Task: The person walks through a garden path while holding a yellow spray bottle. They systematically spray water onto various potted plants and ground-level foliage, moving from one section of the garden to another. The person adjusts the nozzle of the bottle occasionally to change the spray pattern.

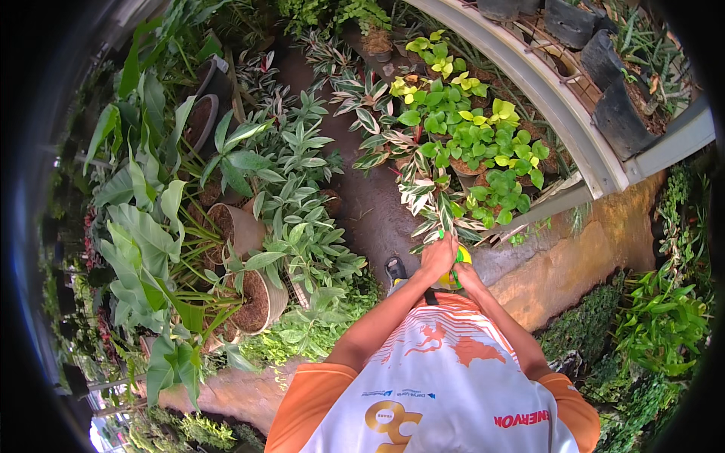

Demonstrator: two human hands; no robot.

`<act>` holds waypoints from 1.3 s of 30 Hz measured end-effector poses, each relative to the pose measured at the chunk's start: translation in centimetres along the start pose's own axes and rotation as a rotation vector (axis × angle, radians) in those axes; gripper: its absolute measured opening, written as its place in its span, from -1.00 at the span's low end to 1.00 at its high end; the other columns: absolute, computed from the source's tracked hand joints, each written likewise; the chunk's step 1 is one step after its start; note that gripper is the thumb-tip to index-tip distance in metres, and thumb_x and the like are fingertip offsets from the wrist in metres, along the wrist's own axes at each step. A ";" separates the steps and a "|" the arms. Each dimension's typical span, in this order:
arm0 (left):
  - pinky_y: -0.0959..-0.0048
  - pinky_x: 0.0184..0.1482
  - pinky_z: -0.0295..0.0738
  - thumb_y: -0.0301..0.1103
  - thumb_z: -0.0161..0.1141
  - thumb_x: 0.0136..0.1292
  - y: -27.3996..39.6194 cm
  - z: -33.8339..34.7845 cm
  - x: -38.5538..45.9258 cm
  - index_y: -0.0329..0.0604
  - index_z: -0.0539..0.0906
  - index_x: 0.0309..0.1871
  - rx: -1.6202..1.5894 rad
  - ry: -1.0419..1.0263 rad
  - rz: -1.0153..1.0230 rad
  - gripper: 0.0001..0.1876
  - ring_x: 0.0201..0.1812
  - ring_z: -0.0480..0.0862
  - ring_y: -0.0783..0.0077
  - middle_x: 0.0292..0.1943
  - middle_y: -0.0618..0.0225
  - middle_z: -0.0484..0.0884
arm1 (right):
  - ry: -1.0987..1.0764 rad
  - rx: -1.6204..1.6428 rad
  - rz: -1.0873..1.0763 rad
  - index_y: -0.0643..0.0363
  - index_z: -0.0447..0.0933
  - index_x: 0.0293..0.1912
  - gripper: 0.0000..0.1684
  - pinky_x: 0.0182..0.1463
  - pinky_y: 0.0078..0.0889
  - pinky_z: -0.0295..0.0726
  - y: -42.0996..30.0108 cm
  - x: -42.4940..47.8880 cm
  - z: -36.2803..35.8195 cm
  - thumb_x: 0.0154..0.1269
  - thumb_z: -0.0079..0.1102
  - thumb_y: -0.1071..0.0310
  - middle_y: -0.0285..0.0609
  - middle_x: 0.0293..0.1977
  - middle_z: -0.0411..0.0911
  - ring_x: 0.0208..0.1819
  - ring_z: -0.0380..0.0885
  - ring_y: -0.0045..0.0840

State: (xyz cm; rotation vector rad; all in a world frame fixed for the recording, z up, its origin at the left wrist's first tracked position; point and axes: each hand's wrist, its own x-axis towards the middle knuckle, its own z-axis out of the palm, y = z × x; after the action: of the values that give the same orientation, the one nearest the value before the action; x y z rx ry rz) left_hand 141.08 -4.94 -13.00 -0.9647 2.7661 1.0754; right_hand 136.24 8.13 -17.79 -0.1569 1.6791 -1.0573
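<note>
Close together before my waist, both hands are on a yellow and green object (463, 255), perhaps a sprayer bottle; its full shape is hidden by my hands and shirt. My left hand (439, 255) is closed around its green upper part, beside the variegated leaves (444, 209) of a potted plant. Just below and to the right, my right hand (467, 276) is at the green and yellow side of the same object, its fingers partly hidden. Which hand is which follows from how the arms cross the view.
Large-leaved potted plants (246, 303) crowd the left side. Lime-green potted plants (481, 136) stand at the right, by a curved-looking metal rail (544, 73). Black plant bags (623, 119) sit on a rack beyond it. A wet path (362, 192) runs between the plants; my shoe (395, 268) shows there.
</note>
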 end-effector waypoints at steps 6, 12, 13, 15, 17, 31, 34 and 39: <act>-0.01 -0.36 0.51 -0.27 -0.04 0.36 0.5 -3.0 0.3 -0.27 0.49 -0.32 -0.045 0.254 0.151 -0.76 -0.51 0.62 -0.12 -0.57 -0.04 0.60 | -0.067 0.049 -0.046 0.27 0.52 -0.21 -0.63 -0.26 -0.49 0.34 -1.3 -0.3 0.5 0.35 -0.19 0.21 -0.23 -0.47 0.49 -0.39 0.39 -0.58; 0.09 -0.40 0.49 -0.35 -0.02 0.33 5.6 -10.6 0.8 -0.28 0.48 -0.37 -0.076 0.365 0.271 -0.80 -0.57 0.58 -0.04 -0.62 0.00 0.56 | -0.067 0.086 -0.108 0.30 0.53 -0.14 -0.61 -0.24 -0.52 0.36 -0.5 1.3 0.0 0.35 -0.17 0.21 -0.18 -0.43 0.52 -0.36 0.43 -0.57; 0.08 -0.39 0.48 -0.35 -0.03 0.33 5.5 -10.5 0.7 -0.29 0.47 -0.36 -0.084 0.373 0.272 -0.80 -0.56 0.58 -0.05 -0.61 0.00 0.56 | -0.058 0.067 -0.116 0.30 0.53 -0.14 -0.62 -0.24 -0.52 0.36 -0.5 1.4 0.0 0.34 -0.17 0.22 -0.18 -0.43 0.52 -0.36 0.42 -0.57; 0.06 -0.38 0.48 -0.35 -0.03 0.33 5.3 -9.2 0.7 -0.29 0.47 -0.36 -0.101 0.382 0.281 -0.80 -0.55 0.58 -0.06 -0.60 -0.01 0.57 | -0.032 0.035 -0.130 0.29 0.53 -0.15 -0.63 -0.24 -0.52 0.36 -0.3 1.5 -0.1 0.34 -0.17 0.23 -0.19 -0.43 0.51 -0.37 0.42 -0.57; 0.00 -0.34 0.48 -0.30 -0.04 0.35 3.4 -6.6 1.2 -0.28 0.45 -0.25 -0.068 0.308 0.224 -0.80 -0.50 0.60 -0.11 -0.56 -0.03 0.59 | -0.038 0.048 -0.096 0.29 0.53 -0.16 -0.65 -0.24 -0.51 0.37 -0.1 1.5 -0.1 0.34 -0.18 0.25 -0.20 -0.44 0.50 -0.39 0.41 -0.58; -0.06 -0.38 0.51 -0.21 -0.11 0.39 -0.2 -1.7 0.9 -0.27 0.43 -0.13 -0.051 0.083 0.129 -0.72 -0.45 0.63 -0.17 -0.51 -0.08 0.62 | -0.032 0.042 -0.145 0.19 0.49 -0.36 -0.62 -0.30 -0.47 0.34 0.0 1.7 0.2 0.41 -0.19 0.15 -0.27 -0.50 0.47 -0.43 0.39 -0.60; -0.07 -0.38 0.51 -0.19 -0.13 0.41 0.0 -2.2 0.4 -0.26 0.43 -0.13 -0.047 0.068 0.114 -0.71 -0.44 0.63 -0.17 -0.50 -0.09 0.62 | -0.035 0.073 -0.134 0.18 0.48 -0.36 -0.63 -0.31 -0.47 0.34 -0.2 1.3 0.4 0.40 -0.19 0.16 -0.28 -0.50 0.47 -0.43 0.39 -0.60; -0.08 -0.36 0.51 -0.17 -0.13 0.42 -0.4 -2.1 0.2 -0.25 0.43 -0.13 -0.054 0.055 0.104 -0.70 -0.43 0.63 -0.18 -0.49 -0.10 0.62 | -0.030 0.100 -0.111 0.18 0.49 -0.33 -0.68 -0.36 -0.51 0.33 -0.1 1.0 0.7 0.40 -0.17 0.20 -0.30 -0.50 0.46 -0.47 0.39 -0.63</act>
State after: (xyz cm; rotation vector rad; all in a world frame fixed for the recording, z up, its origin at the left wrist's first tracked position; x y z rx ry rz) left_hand 141.58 -6.58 -11.67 -0.8782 2.8749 1.1604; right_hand 136.37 7.05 -18.45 -0.2023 1.6024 -1.2141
